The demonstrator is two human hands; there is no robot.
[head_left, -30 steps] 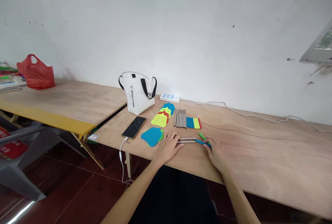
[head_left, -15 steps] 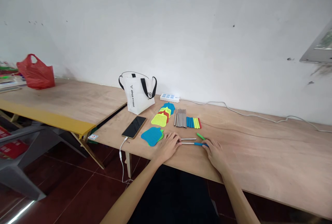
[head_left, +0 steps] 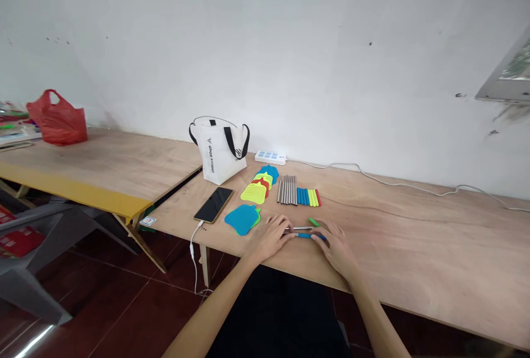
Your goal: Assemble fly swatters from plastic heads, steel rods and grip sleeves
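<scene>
Fingers [head_left: 281, 220] of my left hand [head_left: 269, 235] curl over the ends of two metal tubes [head_left: 304, 228]; those of my right hand [head_left: 336, 245] pinch closed on the blue grip sleeve [head_left: 304, 235] of the nearer tube, a green grip sleeve [head_left: 313, 221] protruding beyond them. All lie near the wooden table's [head_left: 414, 258] front edge. I see a white tote bag [head_left: 219, 156] behind the smartphone [head_left: 213, 205] and a red plastic bag [head_left: 58, 123] at far left, contents of both hidden.
</scene>
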